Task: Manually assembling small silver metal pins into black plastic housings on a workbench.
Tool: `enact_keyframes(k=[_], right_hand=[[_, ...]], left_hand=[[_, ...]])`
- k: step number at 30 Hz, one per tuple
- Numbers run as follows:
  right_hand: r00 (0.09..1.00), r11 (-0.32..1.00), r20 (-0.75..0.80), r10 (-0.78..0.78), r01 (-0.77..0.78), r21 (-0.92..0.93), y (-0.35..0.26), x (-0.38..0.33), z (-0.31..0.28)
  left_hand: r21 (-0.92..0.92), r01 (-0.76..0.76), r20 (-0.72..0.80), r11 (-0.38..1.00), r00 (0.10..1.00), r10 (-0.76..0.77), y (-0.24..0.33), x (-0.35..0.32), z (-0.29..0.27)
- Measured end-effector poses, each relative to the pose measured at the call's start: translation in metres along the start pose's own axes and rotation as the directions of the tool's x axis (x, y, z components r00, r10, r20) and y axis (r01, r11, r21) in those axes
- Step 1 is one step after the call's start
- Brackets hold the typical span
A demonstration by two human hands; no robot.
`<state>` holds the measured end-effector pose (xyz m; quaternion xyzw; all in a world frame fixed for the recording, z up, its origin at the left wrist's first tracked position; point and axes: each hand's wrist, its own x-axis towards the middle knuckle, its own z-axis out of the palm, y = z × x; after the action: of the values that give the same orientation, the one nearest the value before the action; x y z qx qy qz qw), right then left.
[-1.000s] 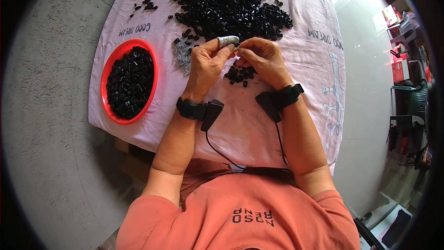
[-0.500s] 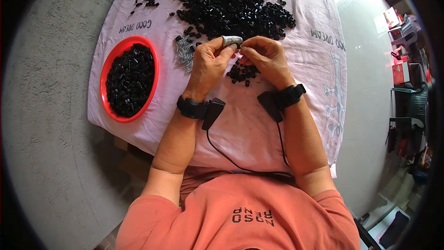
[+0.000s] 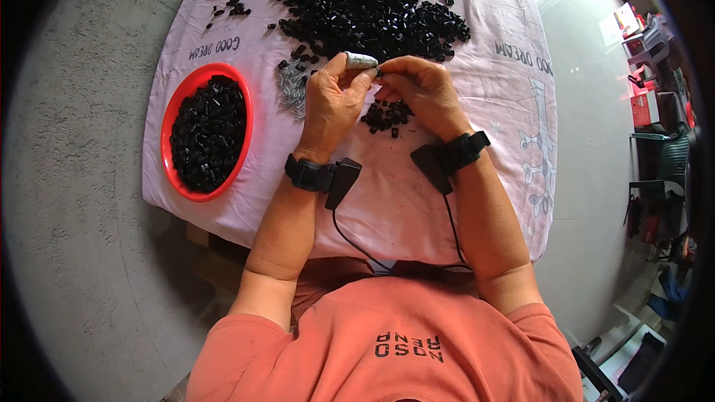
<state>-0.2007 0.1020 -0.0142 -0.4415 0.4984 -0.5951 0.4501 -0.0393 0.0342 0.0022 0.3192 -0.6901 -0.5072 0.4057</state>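
Observation:
My left hand [image 3: 330, 113] and my right hand [image 3: 430, 97] meet at the fingertips over the cloth-covered table. The left index finger wears a grey wrapping [image 3: 360, 61]. With thumb and finger pressed together, the left hand pinches something too small to make out. A small black piece [image 3: 380, 73] shows at the right hand's closed fingertips. Just below lies a little group of black pieces [image 3: 386, 116]. Beside the left hand is a pile of thin silvery pins or wires [image 3: 292, 91]. Beyond both hands spreads a large heap of small black pieces [image 3: 350, 4].
At the left, a red oval basin [image 3: 244, 141] holds many black pieces. Pale pink cloth [image 3: 372, 208] covers the table. Dark cables hang from the black wrist straps [image 3: 307, 173] toward my lap. Chairs and boxes [image 3: 646, 108] stand along the far right.
Both hands stay together at nearly the same spot, with small finger movements. The whole view has shifted slightly.

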Motion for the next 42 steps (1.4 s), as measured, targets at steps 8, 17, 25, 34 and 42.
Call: enact_keyframes(k=[8,17,25,34,42], right_hand=[[1.0,0.999,0.017,-0.02,0.02,0.033,-0.003,-0.001,0.0],[0.999,1.0,0.022,-0.026,0.025,0.018,-0.007,-0.003,0.002],[0.999,1.0,0.04,-0.026,0.026,0.003,-0.004,-0.002,0.0],[1.0,0.998,-0.024,0.005,-0.004,0.056,-0.004,-0.001,-0.001],[1.0,1.0,-0.011,0.011,-0.011,0.024,-0.007,-0.002,-0.001]], left_hand=[[0.03,-0.032,0.012,0.999,0.999,0.032,-0.003,0.0,-0.002],[0.052,-0.018,0.03,0.999,0.999,0.016,-0.003,0.0,-0.003],[0.15,-0.073,0.067,0.986,0.996,0.064,0.001,0.001,-0.005],[0.303,-0.35,0.106,0.886,0.937,0.334,0.008,0.002,0.0],[0.383,-0.298,0.099,0.875,0.954,0.282,0.006,0.001,-0.002]])
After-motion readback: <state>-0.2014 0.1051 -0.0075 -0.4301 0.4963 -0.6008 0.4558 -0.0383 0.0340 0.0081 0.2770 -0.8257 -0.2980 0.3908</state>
